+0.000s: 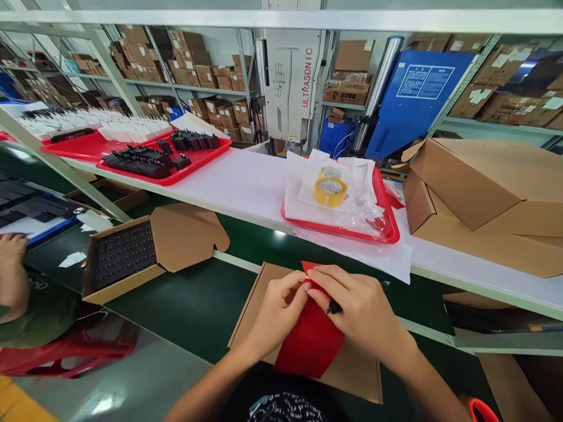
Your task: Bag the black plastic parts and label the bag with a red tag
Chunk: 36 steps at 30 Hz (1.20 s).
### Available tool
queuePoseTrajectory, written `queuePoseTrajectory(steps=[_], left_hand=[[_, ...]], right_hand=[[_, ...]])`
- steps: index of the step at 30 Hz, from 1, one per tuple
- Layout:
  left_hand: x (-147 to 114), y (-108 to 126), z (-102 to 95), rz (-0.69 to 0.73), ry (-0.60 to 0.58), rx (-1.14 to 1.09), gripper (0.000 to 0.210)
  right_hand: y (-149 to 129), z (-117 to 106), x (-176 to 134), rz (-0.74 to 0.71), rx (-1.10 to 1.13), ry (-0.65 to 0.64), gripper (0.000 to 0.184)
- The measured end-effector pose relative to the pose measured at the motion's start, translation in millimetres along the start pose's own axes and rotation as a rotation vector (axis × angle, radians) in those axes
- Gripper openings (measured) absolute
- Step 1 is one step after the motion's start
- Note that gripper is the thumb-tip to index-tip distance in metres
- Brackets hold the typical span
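A red sheet point(310, 340), perhaps paper or label backing, lies over a closed flat cardboard box point(352, 369) in front of me. My left hand point(284, 305) is closed, with thumb and forefinger pinching the sheet's upper edge. My right hand point(356, 305) grips the same edge from the other side, its fingertips meeting the left ones. A small black object point(334, 306) pokes out under my right fingers; its kind is hidden. Whatever small piece may sit between the fingertips cannot be made out.
An open carton point(123, 252) of black parts stands left. On the shelf are red trays point(193, 170) of black and white parts, a tray with yellow tape rolls point(331, 192), and a large open box point(484, 193). A co-worker's arm point(11, 281) shows at far left.
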<state>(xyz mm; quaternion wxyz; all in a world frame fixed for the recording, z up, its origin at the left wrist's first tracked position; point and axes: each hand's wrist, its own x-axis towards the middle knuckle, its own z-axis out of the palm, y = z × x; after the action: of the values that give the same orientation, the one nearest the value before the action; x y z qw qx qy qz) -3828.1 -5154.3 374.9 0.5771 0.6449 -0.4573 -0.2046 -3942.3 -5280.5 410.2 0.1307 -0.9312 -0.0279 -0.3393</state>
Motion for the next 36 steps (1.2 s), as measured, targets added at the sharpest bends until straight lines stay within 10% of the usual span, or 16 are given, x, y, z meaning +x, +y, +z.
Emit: queuePoseTrajectory(steps=[4, 10, 17, 24, 36], left_hand=[[-24.9, -75.6, 35.5, -0.380, 0.096, -0.161, 0.042], [-50.0, -151.4, 73.0, -0.436, -0.125, 0.496, 0.036], [-49.2, -153.3, 70.7, -0.405, -0.476, 0.948, 0.042], [-62.6, -145.6, 70.0, -0.286, -0.601, 0.991, 0.052], [-67.4, -141.3, 94.9, -0.390, -0.615, 0.991, 0.058]], right_hand=[[12.5, 15.4, -44.3, 0.224, 0.118, -0.005, 0.027], [41.6, 12.7, -108.8, 0.787, 0.878, 0.314, 0.057], [39.3, 13.4, -141.8, 1.003, 1.074, 0.708, 0.042], [24.6, -10.3, -150.5, 1.103, 1.338, 0.668, 0.043], [29.5, 39.1, -133.0, 1.143, 1.407, 0.705, 0.039]])
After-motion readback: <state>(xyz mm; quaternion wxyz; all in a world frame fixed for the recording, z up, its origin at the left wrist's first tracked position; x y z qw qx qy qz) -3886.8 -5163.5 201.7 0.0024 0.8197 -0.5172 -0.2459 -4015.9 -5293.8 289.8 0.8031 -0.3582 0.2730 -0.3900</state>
